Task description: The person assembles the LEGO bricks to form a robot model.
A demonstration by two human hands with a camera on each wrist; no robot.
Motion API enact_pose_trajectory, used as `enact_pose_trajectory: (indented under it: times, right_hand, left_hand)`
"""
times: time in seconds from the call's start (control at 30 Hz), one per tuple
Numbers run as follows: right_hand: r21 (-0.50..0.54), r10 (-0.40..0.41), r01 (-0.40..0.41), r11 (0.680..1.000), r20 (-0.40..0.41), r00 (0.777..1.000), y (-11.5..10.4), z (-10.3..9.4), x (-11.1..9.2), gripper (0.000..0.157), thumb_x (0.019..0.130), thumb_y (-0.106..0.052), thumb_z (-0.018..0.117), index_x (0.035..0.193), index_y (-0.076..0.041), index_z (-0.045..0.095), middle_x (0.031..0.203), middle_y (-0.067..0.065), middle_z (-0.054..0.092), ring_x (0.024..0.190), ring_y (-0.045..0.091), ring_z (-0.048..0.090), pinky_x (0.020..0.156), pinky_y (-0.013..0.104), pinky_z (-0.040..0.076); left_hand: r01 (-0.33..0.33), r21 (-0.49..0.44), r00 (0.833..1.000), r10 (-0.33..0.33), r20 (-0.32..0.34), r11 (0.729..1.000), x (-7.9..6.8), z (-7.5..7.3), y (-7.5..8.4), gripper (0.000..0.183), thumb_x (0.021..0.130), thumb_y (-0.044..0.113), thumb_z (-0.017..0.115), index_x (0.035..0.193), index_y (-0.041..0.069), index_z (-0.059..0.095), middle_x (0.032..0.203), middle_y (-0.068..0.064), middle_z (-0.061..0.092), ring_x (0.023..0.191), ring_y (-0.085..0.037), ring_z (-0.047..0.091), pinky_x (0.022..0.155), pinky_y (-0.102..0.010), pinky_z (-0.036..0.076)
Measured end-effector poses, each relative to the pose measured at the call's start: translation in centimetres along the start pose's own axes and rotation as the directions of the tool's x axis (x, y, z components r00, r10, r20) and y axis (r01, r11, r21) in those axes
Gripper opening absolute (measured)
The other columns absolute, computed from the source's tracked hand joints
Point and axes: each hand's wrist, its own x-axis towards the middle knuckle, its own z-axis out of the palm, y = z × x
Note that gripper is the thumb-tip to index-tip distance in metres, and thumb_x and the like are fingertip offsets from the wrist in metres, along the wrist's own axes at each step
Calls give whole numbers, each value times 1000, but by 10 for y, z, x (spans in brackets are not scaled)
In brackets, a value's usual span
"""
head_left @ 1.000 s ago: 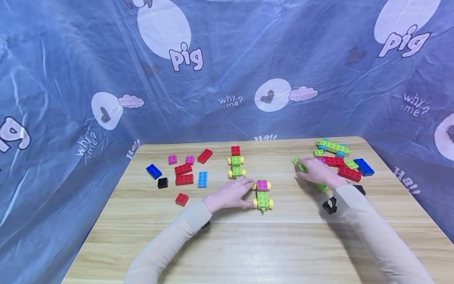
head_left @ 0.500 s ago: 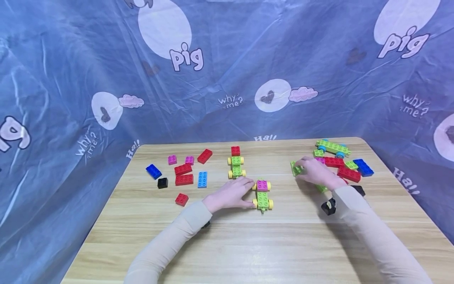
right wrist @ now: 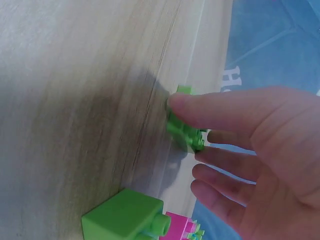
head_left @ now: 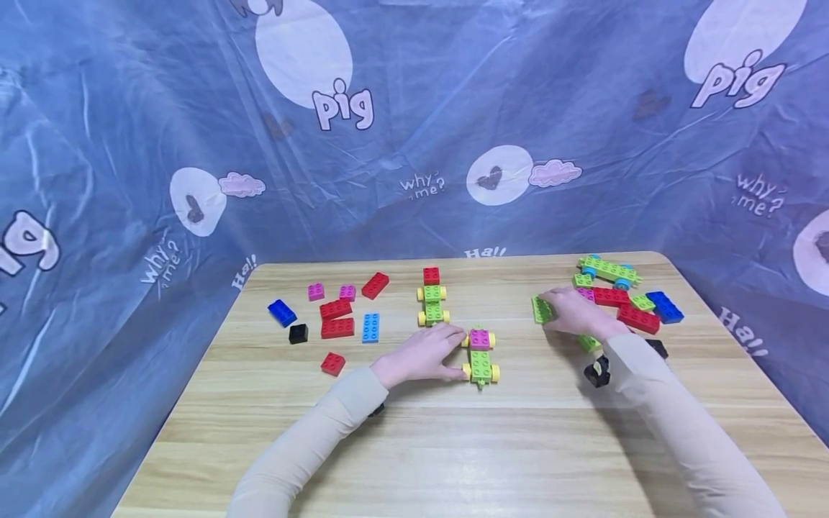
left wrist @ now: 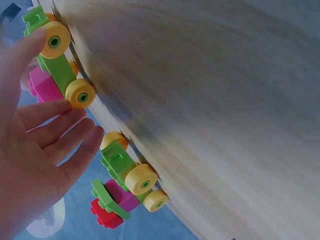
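Note:
My left hand (head_left: 424, 354) rests beside a small toy car (head_left: 481, 365) with a lime base, yellow wheels and a magenta brick on top. In the left wrist view its thumb and fingertips touch the car's yellow wheels (left wrist: 80, 93), with the fingers fairly straight. My right hand (head_left: 576, 313) pinches a lime green brick (head_left: 541, 309) between thumb and fingers; the brick's studs face the camera in the head view, and part of it is covered by the hand. Another lime brick (right wrist: 122, 215) lies near that hand in the right wrist view.
A second yellow-wheeled car (head_left: 432, 313) stands behind, with a red brick (head_left: 430, 275) at its far end. Loose red, blue, magenta and black bricks lie at left, including a light blue one (head_left: 370, 327). At right are red bricks (head_left: 637, 317), a blue brick (head_left: 665, 307) and a blue-wheeled base (head_left: 609, 270).
The lime brick in my right hand has turned and shifted slightly left, so more of its studded face shows. My left hand and the car beside it have stayed in place.

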Motion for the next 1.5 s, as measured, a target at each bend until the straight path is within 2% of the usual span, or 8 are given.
enact_pose_trajectory:
  times: [0.3,0.47,0.6,1.07,1.3,1.5]
  right_hand:
    - [23,31,-32,999,9,999,-2,-1,-1,57,69,-19,80,115,9,59,108,27,61,95,37,60,84,51,52]
    - [43,54,-55,998,29,998,-4,0,-1,59,70,-23,79,116,7,58,108,25,61,95,35,60,83,51,52]
    - [54,71,-73,996,35,997,-5,0,-2,62,71,-29,79,118,6,57,110,25,60,96,35,59,83,51,52]
    - [53,68,-69,996,29,997,-5,4,-1,59,73,-31,77,116,5,58,109,23,63,99,35,60,86,51,51]
    - [70,60,-60,996,-4,998,-7,6,-2,63,75,-35,76,120,4,57,118,25,60,108,41,57,91,55,49]
    - [115,36,-31,993,-38,999,-15,6,-5,64,75,-33,75,124,2,54,123,25,58,112,41,56,92,58,47]
  left_hand:
    - [6,-12,1000,-5,5,1000,0,-1,0,78,82,58,60,139,7,43,142,-6,47,132,-20,43,112,-34,38]
    - [14,-10,1000,-14,8,1000,-1,0,0,78,82,58,60,139,7,42,142,-6,46,132,-19,43,111,-34,38]
    - [14,-9,1000,-14,11,1000,0,1,1,78,82,58,60,139,8,42,142,-5,46,132,-19,43,111,-34,39]
    - [23,-21,1000,-23,12,1000,0,2,0,80,81,58,61,140,8,41,143,-5,45,133,-19,42,112,-34,37]
    - [22,-25,1000,-22,9,999,0,1,-1,80,81,58,61,140,8,41,143,-5,45,133,-19,42,112,-34,37]
    - [15,-23,1000,-15,0,1000,-1,1,-1,79,81,58,61,140,7,41,142,-5,46,132,-19,43,112,-34,38]
